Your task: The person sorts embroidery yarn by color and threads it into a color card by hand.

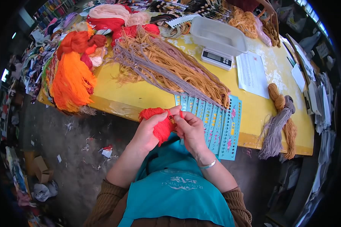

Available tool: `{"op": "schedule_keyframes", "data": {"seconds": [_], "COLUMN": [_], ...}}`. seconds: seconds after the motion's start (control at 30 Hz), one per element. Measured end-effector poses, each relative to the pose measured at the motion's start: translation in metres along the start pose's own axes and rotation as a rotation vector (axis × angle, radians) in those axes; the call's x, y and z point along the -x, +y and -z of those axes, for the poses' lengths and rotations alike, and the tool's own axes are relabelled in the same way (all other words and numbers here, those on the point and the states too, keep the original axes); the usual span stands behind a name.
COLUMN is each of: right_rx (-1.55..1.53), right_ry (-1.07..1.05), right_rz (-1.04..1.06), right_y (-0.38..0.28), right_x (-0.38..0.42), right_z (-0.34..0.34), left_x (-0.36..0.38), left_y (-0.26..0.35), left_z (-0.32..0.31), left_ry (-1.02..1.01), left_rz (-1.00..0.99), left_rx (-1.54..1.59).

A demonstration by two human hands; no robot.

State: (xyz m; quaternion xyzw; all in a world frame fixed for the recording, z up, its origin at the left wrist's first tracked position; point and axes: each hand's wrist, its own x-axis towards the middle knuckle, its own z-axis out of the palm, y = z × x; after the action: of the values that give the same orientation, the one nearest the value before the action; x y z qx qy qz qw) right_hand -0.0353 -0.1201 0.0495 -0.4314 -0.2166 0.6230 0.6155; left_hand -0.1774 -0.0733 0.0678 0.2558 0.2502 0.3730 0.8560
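My left hand (147,133) is wrapped round a bundle of red embroidery thread (162,129) in front of the table edge. Close beside it, my right hand (192,132) is closed at the bundle's right side, with a bit of red thread showing at its fingertips. Just beyond my right hand, turquoise punched thread cards (230,128) overhang the table's front edge. Long hanks of mustard and grey-mauve thread (185,75) lie across the table, their near ends on top of the cards.
On the yellow table (121,94), orange hanks (72,83) hang over the left edge. A digital scale (217,58) carries a clear plastic tub (219,36), beside a printed sheet (251,73). Grey and brown hanks (278,121) hang at right. Scraps litter the floor.
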Motion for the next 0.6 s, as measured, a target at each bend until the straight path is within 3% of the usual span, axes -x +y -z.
{"op": "schedule_keyframes", "data": {"seconds": [0.17,0.4,0.6], "right_rx": [0.159,0.05,0.01], "right_ry": [-0.066,-0.049,-0.014], "right_rz": [-0.036,-0.058,-0.013], "right_y": [-0.0045,-0.0023,0.0034], "right_x": [-0.0007,-0.0001,0.0026], "right_z": [-0.0021,-0.0004,0.0006], "left_x": [0.0009,-0.0001,0.0036], "left_y": [0.0015,0.0008,0.001], "left_z": [-0.0027,0.0028,0.0008], "left_ry": [-0.002,-0.029,0.074], "left_rz": [0.006,0.014,0.002], "left_rx": [0.013,0.018,-0.018]}}
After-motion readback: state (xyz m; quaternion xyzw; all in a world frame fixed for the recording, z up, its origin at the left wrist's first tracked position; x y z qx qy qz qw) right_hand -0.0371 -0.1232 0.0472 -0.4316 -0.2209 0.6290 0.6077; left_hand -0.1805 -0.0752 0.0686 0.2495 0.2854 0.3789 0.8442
